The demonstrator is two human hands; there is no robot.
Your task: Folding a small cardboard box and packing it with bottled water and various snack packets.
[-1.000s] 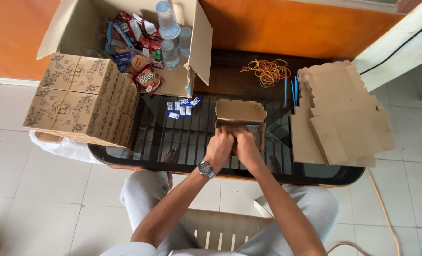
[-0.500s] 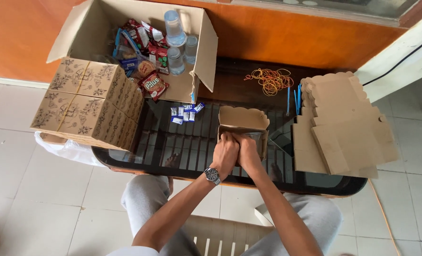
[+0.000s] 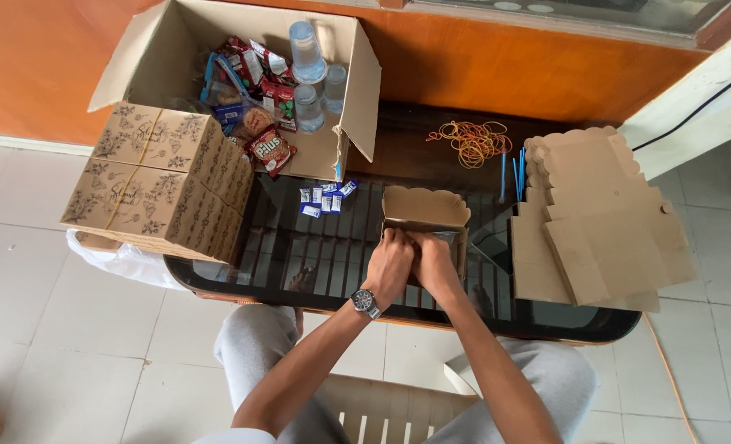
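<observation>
Right now both hands sit side by side in the middle of the frame, pressed on the near edge of a small brown box (image 3: 425, 215). The left hand (image 3: 390, 265) (the one with the watch (image 3: 364, 302)) is curled shut over that edge, and the right hand (image 3: 433, 265) is closed on it too, touching the left one. The box stands on the dark glass table (image 3: 299, 255), just above the hands in the frame, with its wavy flap up at the far side. Its long side runs left to right, so each hand is about as near to it as the other.

Flat brown boxes (image 3: 604, 222) lie in a pile at the right. Rubber bands (image 3: 474, 140) sit at the upper middle. Done boxes (image 3: 156, 185) are stacked at the left, and a big carton (image 3: 242, 74) of snacks and water cups is at the upper left. Small blue packets (image 3: 324, 197) lie just left of the box.
</observation>
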